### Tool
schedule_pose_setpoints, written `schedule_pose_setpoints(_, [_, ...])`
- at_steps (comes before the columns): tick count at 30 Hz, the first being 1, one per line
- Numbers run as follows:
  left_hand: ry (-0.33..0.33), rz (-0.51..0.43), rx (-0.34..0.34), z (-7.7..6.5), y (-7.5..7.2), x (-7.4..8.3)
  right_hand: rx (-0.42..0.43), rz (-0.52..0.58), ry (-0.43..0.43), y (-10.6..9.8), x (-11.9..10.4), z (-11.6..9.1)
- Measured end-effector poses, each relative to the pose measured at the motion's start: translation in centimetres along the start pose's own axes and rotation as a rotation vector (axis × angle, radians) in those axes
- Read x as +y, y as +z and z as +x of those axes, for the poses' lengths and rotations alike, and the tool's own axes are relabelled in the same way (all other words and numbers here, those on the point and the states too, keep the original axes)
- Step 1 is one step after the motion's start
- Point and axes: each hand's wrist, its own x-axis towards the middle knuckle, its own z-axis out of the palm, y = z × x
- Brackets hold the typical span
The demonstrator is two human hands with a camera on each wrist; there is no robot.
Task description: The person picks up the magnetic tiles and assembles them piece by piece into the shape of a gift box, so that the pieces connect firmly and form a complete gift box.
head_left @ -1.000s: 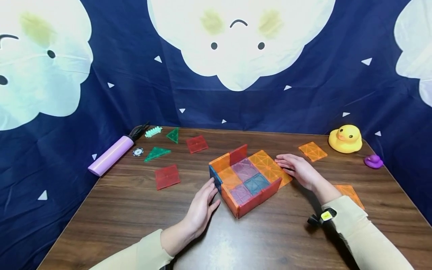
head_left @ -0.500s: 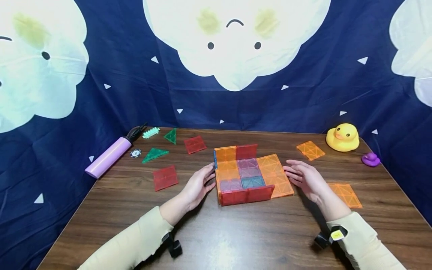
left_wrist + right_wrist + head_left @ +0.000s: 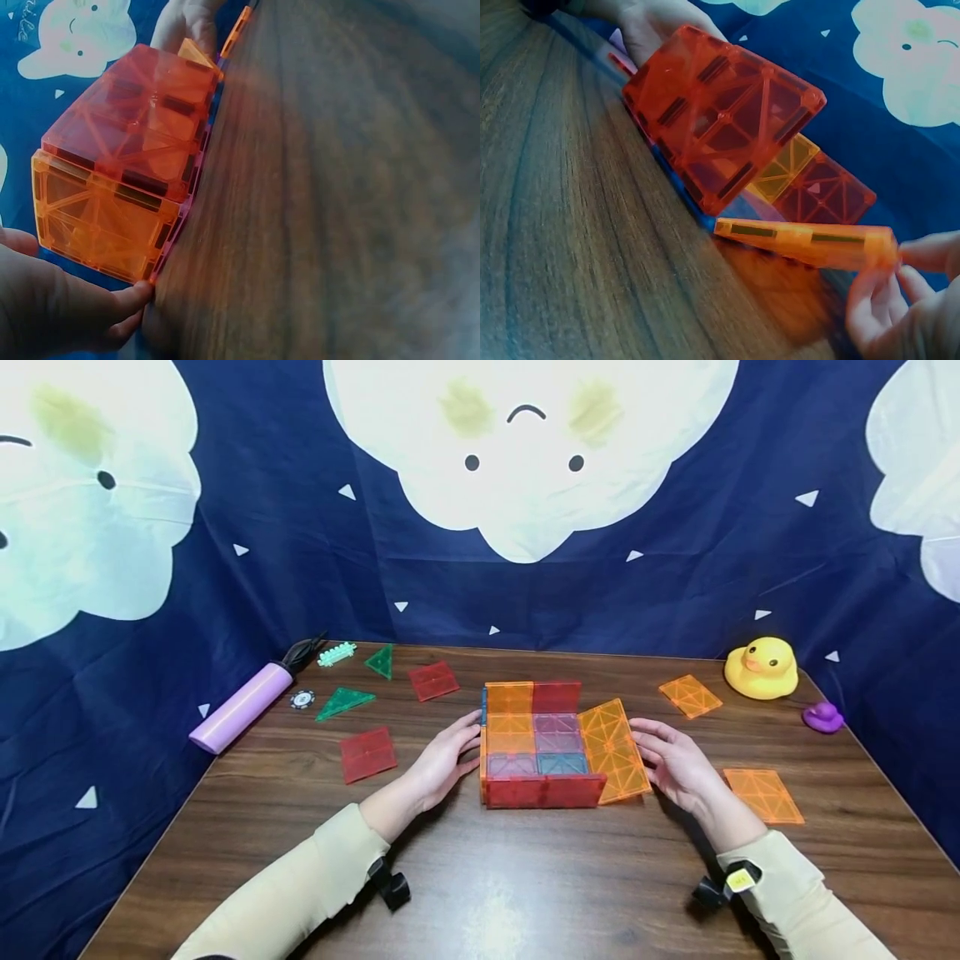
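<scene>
A half-built box of translucent magnetic tiles stands mid-table in the head view. Its floor has purple, blue and orange squares [image 3: 512, 733]. Upright around it are a red front wall [image 3: 543, 792], an orange and red back wall [image 3: 557, 697] and a left side wall. My left hand [image 3: 441, 760] rests against the left side, its thumb at the lower front corner in the left wrist view. On the right, an orange two-tile panel [image 3: 613, 750] tilts up along its inner edge, my right hand [image 3: 677, 762] touching its raised outer edge with the fingertips.
Loose tiles lie flat: red squares [image 3: 367, 755] and green triangles [image 3: 345, 702] on the left, orange squares [image 3: 765, 795] on the right. A lilac pump [image 3: 243, 706] lies back left, near a poker chip [image 3: 303, 699]. Yellow [image 3: 761, 668] and purple [image 3: 823, 717] ducks sit back right.
The box has turned so its red front wall faces me squarely. The orange right panel, flat on the table before, has risen at its outer edge with my right hand.
</scene>
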Motion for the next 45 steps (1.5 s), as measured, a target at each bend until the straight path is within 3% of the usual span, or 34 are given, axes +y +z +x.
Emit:
schedule_pose_setpoints(8, [0.011,0.022,0.001,0.8,-0.1,-0.1,-0.096,0.145,0.033,-0.5,0.3,1.0])
schedule_pose_setpoints(21, [0.025,0.090,0.027,1.3,0.3,0.1,-0.228,0.115,-0.020,0.5,0.9,2.3])
schedule_pose_setpoints(37, [0.031,0.110,0.022,1.4,0.5,-0.1,-0.087,0.013,0.017,4.2,0.3,2.1])
schedule_pose_setpoints(45, [0.040,0.128,0.026,0.7,0.8,-0.2,-0.121,-0.007,0.032,3.9,0.4,1.4])
